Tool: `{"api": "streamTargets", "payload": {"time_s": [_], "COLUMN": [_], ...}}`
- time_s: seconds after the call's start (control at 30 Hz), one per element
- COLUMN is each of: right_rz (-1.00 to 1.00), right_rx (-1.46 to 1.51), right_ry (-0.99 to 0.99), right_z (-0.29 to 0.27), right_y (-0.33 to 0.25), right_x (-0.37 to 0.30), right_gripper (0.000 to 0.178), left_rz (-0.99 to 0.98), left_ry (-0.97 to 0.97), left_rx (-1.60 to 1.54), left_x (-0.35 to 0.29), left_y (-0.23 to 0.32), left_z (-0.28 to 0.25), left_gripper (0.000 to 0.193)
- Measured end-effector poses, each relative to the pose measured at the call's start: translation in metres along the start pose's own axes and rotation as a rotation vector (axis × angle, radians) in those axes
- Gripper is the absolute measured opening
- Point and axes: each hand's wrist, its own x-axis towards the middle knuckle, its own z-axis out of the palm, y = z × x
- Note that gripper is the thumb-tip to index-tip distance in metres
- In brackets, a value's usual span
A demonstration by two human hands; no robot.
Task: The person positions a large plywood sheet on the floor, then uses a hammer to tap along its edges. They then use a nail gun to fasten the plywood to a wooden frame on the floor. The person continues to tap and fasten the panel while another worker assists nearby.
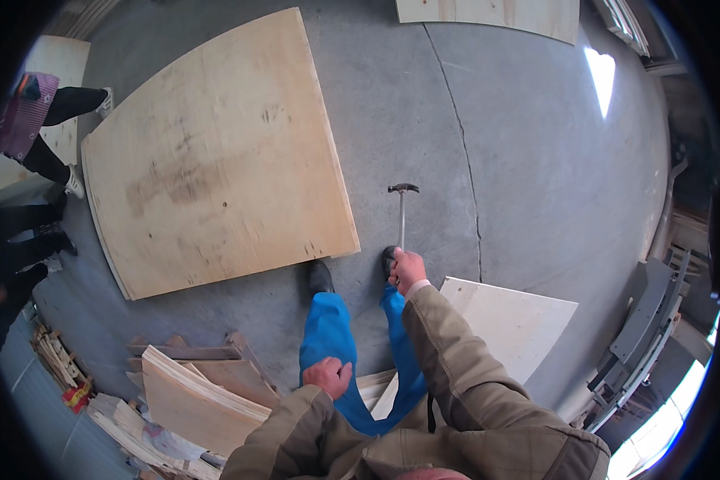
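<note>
My right hand (pixel 409 270) is wrapped round the handle of a claw hammer (pixel 402 210). The hammer's dark head points away from me, over the concrete floor. My left hand (pixel 329 376) rests on my left thigh, on the blue trousers (pixel 326 328), with its fingers curled in and nothing seen in them. Ahead and to the left lies a large plywood sheet (pixel 224 160) with brown stains and dark knots; its near right corner is by my left shoe (pixel 321 277). Neither hand touches it.
A smaller pale board (pixel 508 324) lies to my right. Plywood pieces (pixel 208 400) are stacked near left. Two people's legs (pixel 48 152) show at the far left. Another sheet (pixel 496 18) is at the top. Grey metal equipment (pixel 644 312) stands at the right. A crack (pixel 466 152) crosses the floor.
</note>
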Motion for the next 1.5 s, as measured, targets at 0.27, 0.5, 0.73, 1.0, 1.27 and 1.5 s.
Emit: {"api": "streamTargets", "payload": {"time_s": [0.27,0.5,0.73,1.0,1.27,1.5], "right_rz": [-0.080,0.070,0.122,-0.208,-0.518,-0.542], "right_rx": [-0.226,-0.443,-0.659,-1.568,-1.847,-2.064], "right_ry": [0.023,0.058,0.107,0.112,0.077,-0.001], "right_z": [-0.019,-0.061,-0.117,-0.206,-0.166,-0.099], "right_y": [0.006,0.011,0.000,-0.034,-0.101,-0.078], "right_x": [0.011,-0.042,-0.130,-0.080,-0.132,-0.159], "right_gripper": [0.024,0.022,0.022,0.032,0.038,0.042], "left_rz": [0.002,-0.077,-0.298,-0.542,-0.624,-0.595], "left_ry": [0.007,-0.048,-0.138,0.139,0.043,0.016], "left_rx": [-0.062,-0.089,-0.209,-0.360,-0.557,-0.712], "left_x": [0.004,-0.004,-0.036,-0.138,-0.171,-0.184], "left_y": [-0.011,-0.015,-0.008,0.022,0.058,0.069], "left_z": [-0.002,-0.001,-0.007,-0.012,0.063,0.107], "left_gripper": [0.032,0.032,0.035,0.036,0.037,0.037]}}
